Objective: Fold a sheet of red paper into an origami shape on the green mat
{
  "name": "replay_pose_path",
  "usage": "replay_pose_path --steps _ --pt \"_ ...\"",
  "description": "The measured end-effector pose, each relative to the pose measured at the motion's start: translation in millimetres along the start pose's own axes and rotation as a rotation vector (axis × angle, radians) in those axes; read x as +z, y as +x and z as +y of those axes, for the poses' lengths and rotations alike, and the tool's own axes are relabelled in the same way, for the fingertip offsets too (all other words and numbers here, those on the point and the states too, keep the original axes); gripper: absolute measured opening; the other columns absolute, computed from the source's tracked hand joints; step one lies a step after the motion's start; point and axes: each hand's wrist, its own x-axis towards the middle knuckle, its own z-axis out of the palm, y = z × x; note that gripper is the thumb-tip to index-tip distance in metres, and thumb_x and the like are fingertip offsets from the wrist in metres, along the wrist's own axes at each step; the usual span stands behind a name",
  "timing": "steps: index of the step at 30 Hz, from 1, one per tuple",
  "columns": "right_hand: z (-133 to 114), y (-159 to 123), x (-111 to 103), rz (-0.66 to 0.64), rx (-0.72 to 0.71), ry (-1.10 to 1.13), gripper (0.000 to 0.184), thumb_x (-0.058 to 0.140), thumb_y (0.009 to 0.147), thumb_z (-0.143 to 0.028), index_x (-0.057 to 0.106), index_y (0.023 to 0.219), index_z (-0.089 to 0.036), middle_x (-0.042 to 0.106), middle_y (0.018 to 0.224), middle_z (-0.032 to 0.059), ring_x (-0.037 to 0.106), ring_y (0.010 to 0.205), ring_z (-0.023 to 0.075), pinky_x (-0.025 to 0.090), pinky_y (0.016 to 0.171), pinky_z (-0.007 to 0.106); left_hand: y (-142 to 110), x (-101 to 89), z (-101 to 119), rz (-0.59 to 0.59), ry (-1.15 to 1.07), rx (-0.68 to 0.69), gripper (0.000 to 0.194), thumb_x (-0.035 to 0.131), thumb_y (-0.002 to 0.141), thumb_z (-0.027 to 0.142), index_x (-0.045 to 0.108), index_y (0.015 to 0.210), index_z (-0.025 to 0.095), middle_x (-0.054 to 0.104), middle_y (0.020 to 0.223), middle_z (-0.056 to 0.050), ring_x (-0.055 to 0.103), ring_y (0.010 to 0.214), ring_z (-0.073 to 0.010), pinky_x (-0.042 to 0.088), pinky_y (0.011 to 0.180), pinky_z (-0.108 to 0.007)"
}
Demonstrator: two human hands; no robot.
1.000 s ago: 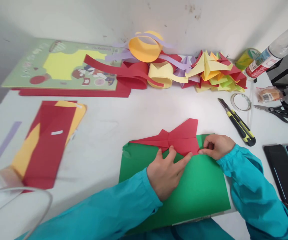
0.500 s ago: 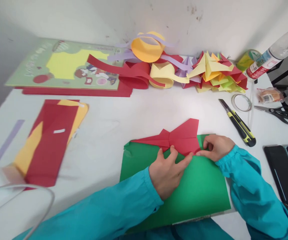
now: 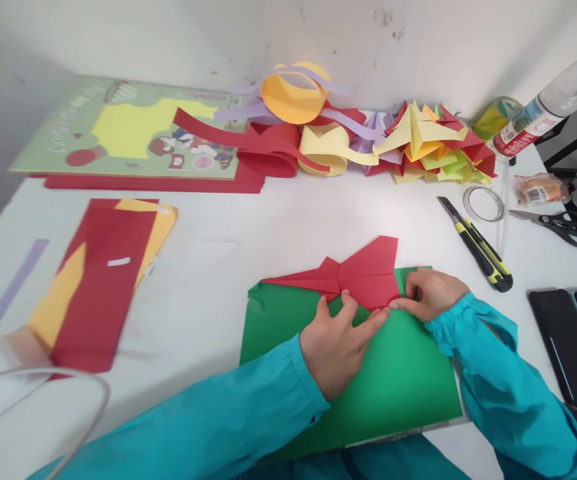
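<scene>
A folded red paper plane (image 3: 363,272) lies across the top edge of a green paper sheet (image 3: 393,373), its narrow point toward the left. My left hand (image 3: 335,343) rests on the sheet with fingers spread, fingertips pressing along the plane's near edge. At the plane's lower right corner is my right hand (image 3: 433,293), its fingers curled and its thumb tip at the red paper's edge. The two hands' tips nearly meet at that corner. The underside of the right fingers is partly hidden.
Red and orange paper pieces (image 3: 113,287) lie left, near a purple strip (image 3: 11,293) and a white cable (image 3: 103,393). Paper rings (image 3: 295,100) and folded planes (image 3: 433,143) line the wall. A cutter (image 3: 475,243), tape roll (image 3: 484,204), scissors (image 3: 563,227) and phones (image 3: 563,347) are right.
My right hand has shifted slightly left along the plane's corner, its forearm moving a little too. My left index fingertip has edged slightly right. The plane stays almost in place.
</scene>
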Motion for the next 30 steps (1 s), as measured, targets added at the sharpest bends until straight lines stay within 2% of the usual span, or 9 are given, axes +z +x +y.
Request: replay_pose_path --steps 6,12,15,20,23,27,30 --pt "1 0 0 -0.014 0.004 0.000 0.034 0.061 0.069 -0.053 0.056 0.063 -0.020 0.055 0.069 -0.0003 0.048 0.059 0.0120 0.026 0.049 0.023 1 -2.1 -1 -0.016 -0.053 -0.012 0.039 0.044 0.083 0.024 0.052 0.121 0.026 0.034 0.139 -0.006 0.046 0.106 -0.0389 0.048 0.069 -0.057" --pt "2 0 -8 -0.061 0.116 0.046 0.029 0.065 0.066 -0.048 0.056 0.061 -0.021 0.057 0.063 -0.0023 0.050 0.057 0.0122 0.027 0.048 0.022 -1 -4.6 -4 -0.010 -0.063 0.005 0.034 0.044 0.083 0.024 0.058 0.114 0.026 0.036 0.138 -0.005 0.046 0.106 -0.0397 0.049 0.070 -0.056" --pt "3 0 -10 -0.069 0.089 0.068 0.027 0.065 0.066 -0.046 0.056 0.060 -0.021 0.057 0.061 -0.0031 0.050 0.056 0.0118 0.029 0.049 0.022 -2 -6.2 -4 -0.008 -0.089 -0.001 0.034 0.043 0.084 0.025 0.059 0.114 0.026 0.038 0.138 -0.002 0.045 0.107 -0.0412 0.049 0.073 -0.056" --pt "-1 0 -4 0.013 0.043 -0.004 0.040 0.060 0.065 -0.059 0.055 0.057 -0.020 0.055 0.061 -0.0012 0.049 0.056 0.0128 0.028 0.049 0.023 -4 -7.1 -1 -0.015 -0.141 -0.017 0.034 0.043 0.085 0.026 0.057 0.116 0.027 0.034 0.141 -0.005 0.044 0.112 -0.0415 0.046 0.078 -0.058" --pt "-3 1 0 0.031 0.027 -0.073 0.043 0.055 0.068 -0.062 0.055 0.058 -0.020 0.055 0.063 0.0003 0.050 0.058 0.0139 0.026 0.049 0.024 -5 -8.3 -2 -0.017 -0.150 -0.013 0.033 0.043 0.085 0.026 0.058 0.115 0.027 0.032 0.142 -0.003 0.043 0.114 -0.0418 0.045 0.079 -0.057" --pt "-3 1 1 0.023 0.011 -0.077 0.045 0.055 0.068 -0.064 0.054 0.059 -0.020 0.056 0.064 0.0004 0.050 0.059 0.0139 0.024 0.048 0.024 -9 -10.0 -7 -0.030 -0.203 0.050 0.031 0.049 0.080 0.027 0.062 0.108 0.024 0.036 0.139 -0.003 0.041 0.116 -0.0427 0.044 0.082 -0.055" --pt "-6 -1 0 0.066 0.019 -0.094 0.047 0.052 0.068 -0.066 0.054 0.057 -0.020 0.056 0.063 0.0005 0.051 0.058 0.0139 0.023 0.048 0.024 -11 -8.9 -9 -0.021 -0.234 0.077 0.032 0.052 0.077 0.029 0.063 0.105 0.020 0.040 0.137 -0.005 0.040 0.116 -0.0431 0.041 0.085 -0.057"
